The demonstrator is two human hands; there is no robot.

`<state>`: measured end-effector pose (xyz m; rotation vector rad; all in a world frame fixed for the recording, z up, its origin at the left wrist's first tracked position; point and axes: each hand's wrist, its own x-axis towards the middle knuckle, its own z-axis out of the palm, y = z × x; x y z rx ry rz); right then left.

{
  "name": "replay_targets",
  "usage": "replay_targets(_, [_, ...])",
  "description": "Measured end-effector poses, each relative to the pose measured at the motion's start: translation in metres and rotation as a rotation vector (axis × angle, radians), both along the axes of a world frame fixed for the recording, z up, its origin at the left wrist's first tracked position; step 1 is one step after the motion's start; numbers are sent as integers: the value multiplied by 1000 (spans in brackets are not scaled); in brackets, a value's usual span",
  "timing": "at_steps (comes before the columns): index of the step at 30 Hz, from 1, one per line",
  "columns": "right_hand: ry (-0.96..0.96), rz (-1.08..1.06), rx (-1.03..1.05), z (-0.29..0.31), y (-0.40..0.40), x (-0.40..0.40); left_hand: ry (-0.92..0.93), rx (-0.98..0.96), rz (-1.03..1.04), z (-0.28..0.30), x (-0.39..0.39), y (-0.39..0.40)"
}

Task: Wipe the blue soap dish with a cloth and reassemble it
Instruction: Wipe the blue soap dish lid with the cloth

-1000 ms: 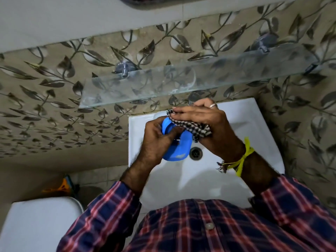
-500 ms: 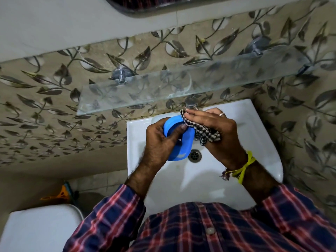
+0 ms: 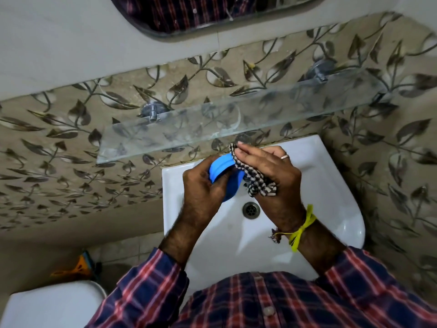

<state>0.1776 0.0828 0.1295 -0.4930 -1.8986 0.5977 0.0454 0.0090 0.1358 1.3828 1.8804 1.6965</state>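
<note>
Over the white washbasin (image 3: 331,185) my left hand (image 3: 203,188) grips the blue soap dish (image 3: 222,165), tilted on its edge, its lower part hidden behind my fingers. My right hand (image 3: 272,171) holds a black-and-white checked cloth (image 3: 255,185) and presses it against the dish's upper right rim with nearly straight fingers. The loose end of the cloth hangs bunched below my palm. Only one blue piece is visible.
A glass shelf (image 3: 212,124) on metal brackets juts from the leaf-patterned wall just above my hands. The basin drain (image 3: 251,209) lies below them. A mirror (image 3: 212,13) hangs higher up. A white toilet tank (image 3: 52,304) stands at lower left.
Both hands with the dish and cloth have shifted up toward the wall and shelf. My right hand has slid the cloth toward the dish's top rim, and the drain is now uncovered.
</note>
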Motion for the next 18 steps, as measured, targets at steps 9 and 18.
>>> replay_targets(9, [61, -130, -180, -3, -7, -7, -136, 30, 88, 8, 6, -3])
replay_targets(18, [-86, -48, -19, -1, -9, 3, 258, -197, 71, 24, -4, -3])
